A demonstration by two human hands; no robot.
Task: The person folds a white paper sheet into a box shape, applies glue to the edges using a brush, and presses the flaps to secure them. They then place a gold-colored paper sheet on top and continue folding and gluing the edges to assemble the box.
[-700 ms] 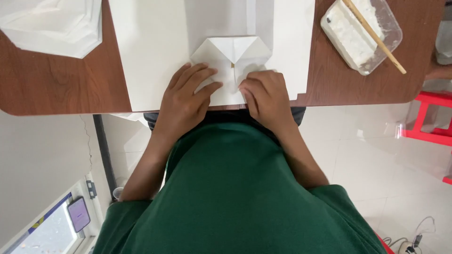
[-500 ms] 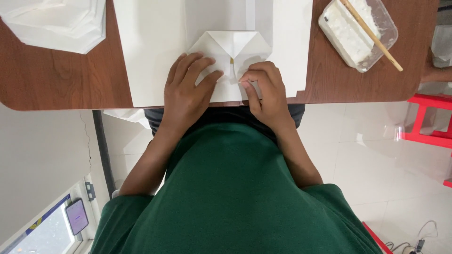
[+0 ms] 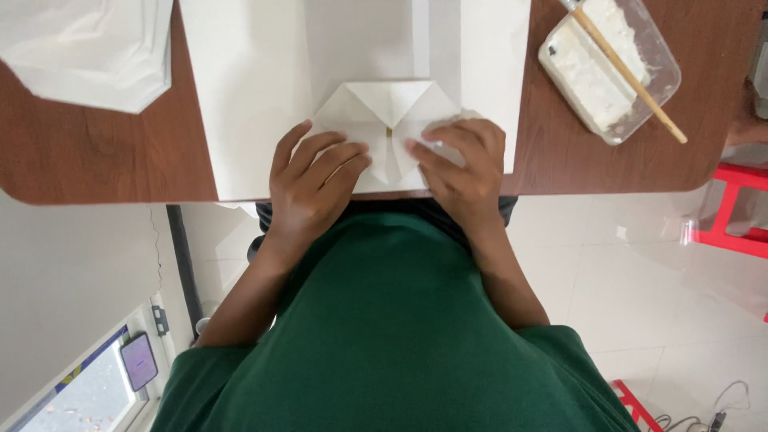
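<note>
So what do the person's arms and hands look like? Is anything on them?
Both arms are bare from the elbows down, coming out of loose dark green short sleeves of a plain T-shirt. The left hand and right hand wear no gloves, and no rings, watch or bracelets show. The fingernails are short and unpainted. No markings show on the sleeves.
</note>
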